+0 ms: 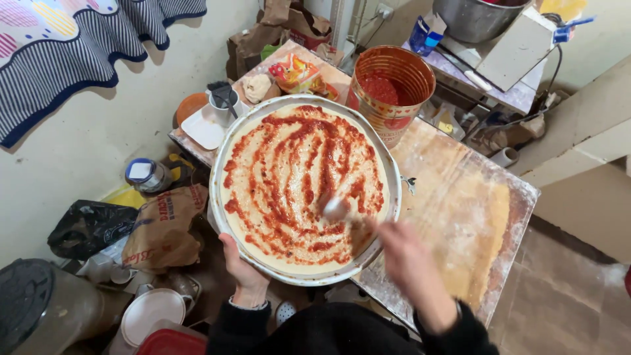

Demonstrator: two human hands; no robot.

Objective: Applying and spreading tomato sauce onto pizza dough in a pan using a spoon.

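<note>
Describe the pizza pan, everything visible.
The pan is round, shallow, pale metal with a scuffed rim. It holds a flat dough smeared with streaks of red sauce, bare at the edges. It sits on a floured table, its near side overhanging. The left hand grips the near rim; the right hand, blurred, holds a spoon on the sauce. A sauce can stands just behind.

My cramped makeshift kitchen: a floured surface [460,217] bearing a sauced pizza base [303,184] in its pan, an opened sauce tin [392,92], a steel pot [473,18], aprons [79,46] hung on the wall.
</note>
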